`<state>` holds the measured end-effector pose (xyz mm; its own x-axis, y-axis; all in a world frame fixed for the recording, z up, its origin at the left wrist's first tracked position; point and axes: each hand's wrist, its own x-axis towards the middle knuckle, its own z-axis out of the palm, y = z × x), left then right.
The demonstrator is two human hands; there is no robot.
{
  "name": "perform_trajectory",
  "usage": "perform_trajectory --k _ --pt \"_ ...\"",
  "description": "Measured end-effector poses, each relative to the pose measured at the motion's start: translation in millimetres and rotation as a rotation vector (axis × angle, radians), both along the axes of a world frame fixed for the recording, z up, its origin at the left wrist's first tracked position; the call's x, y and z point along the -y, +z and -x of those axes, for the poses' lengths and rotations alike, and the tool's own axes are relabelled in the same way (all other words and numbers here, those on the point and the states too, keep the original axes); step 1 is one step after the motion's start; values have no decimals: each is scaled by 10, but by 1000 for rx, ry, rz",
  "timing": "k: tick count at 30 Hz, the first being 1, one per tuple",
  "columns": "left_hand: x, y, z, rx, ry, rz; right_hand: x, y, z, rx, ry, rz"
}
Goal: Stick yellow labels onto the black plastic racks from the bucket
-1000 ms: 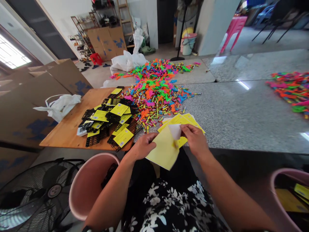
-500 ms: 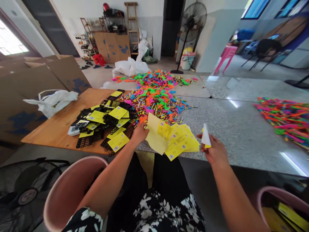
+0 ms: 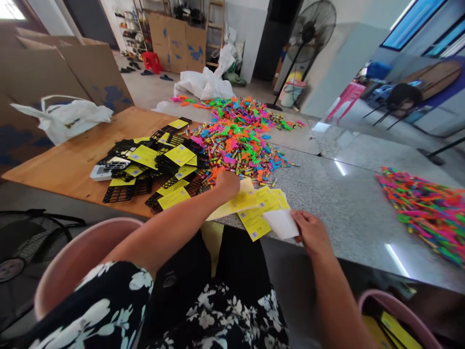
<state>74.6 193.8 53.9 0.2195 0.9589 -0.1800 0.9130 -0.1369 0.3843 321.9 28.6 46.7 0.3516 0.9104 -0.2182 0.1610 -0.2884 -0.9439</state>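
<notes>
Pinching a white slip by its edge, the right hand is well apart from the left hand, with some yellow cards spread on the speckled table between them. Lefty's curled over a pale yellow sheet, near the heap of bright plastic pieces just beyond it, and honestly can't tell if those fingers grip anything. Black lattice pieces lie piled left of it.
</notes>
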Motion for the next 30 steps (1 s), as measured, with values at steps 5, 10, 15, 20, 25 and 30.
perform_trajectory --k 5,10,15,20,25,30 --pt "-227 104 -346 -35 -82 -58 134 -16 1 -108 -93 -1" --pt "-228 202 -240 -55 -136 -157 280 -141 -26 -198 -177 -3" --pt "407 249 196 321 -233 -392 287 -173 131 -76 -214 -61" --pt "1299 86 603 1055 -79 392 190 -20 623 99 -43 -129" --pt "1657 -53 867 1375 62 561 135 30 1108 20 167 -126" --pt "1736 -83 1085 1420 190 475 184 10 1299 -53 340 -116"
